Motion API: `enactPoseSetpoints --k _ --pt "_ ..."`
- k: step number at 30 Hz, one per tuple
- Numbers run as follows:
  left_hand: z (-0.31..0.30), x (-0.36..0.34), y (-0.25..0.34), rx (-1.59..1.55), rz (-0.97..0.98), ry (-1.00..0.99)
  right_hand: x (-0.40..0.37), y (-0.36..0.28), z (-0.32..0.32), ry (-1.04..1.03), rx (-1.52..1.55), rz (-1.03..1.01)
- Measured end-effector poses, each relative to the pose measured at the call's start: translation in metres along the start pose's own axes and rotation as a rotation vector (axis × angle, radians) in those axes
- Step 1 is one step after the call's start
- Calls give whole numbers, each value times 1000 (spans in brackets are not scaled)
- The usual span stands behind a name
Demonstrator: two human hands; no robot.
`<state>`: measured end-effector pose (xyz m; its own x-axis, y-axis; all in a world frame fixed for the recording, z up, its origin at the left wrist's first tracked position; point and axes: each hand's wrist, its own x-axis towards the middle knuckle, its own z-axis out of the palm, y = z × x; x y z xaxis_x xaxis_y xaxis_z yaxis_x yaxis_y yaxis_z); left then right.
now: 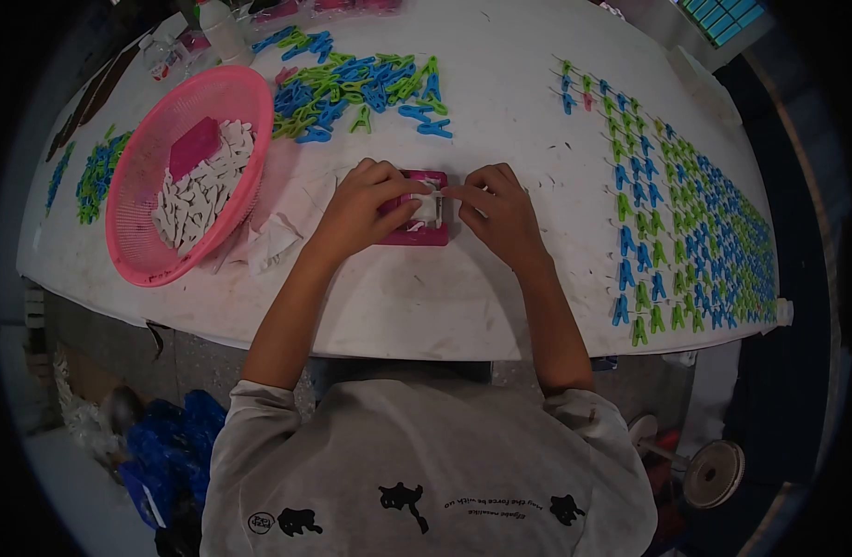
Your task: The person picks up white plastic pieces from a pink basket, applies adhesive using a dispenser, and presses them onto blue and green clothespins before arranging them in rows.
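A pink tray [417, 239] lies on the white table in front of me, with small white pieces inside it. My left hand [368, 204] reaches over the tray's left side, its fingers bent and touching the white pieces [428, 206]. At the tray's right edge is my right hand [497, 206], its index finger pointing toward the same pieces and its thumb apart. Whether either hand pinches a piece is too small to tell. Left of my hands, a pink basket [125, 223] holds many white pieces [203, 190] and a darker pink block [193, 148].
Blue and green clips [352, 88] are heaped beyond the tray. Rows of clips [686, 241] cover the table's right side. More clips [101, 176] lie at the far left. Bottles [224, 32] stand behind the basket, and a crumpled white sheet [273, 243] is beside it.
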<state>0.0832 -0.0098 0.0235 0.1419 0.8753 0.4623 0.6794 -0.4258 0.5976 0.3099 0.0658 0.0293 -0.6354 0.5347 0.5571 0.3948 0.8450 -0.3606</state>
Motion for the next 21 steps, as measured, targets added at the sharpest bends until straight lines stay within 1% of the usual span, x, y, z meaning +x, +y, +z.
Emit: enactPoseSetpoints --k 8,10,16,21 --pt "0 0 1 13 -9 -7 0 1 -2 -5 -10 -17" --pt "-1 0 2 50 -8 -40 -1 1 -2 -6 -12 -9" --pt "-3 2 6 37 -41 -38 -1 1 -5 -9 -7 7" --pt "-3 2 5 48 -30 -36 -1 1 -5 -2 -10 -4"
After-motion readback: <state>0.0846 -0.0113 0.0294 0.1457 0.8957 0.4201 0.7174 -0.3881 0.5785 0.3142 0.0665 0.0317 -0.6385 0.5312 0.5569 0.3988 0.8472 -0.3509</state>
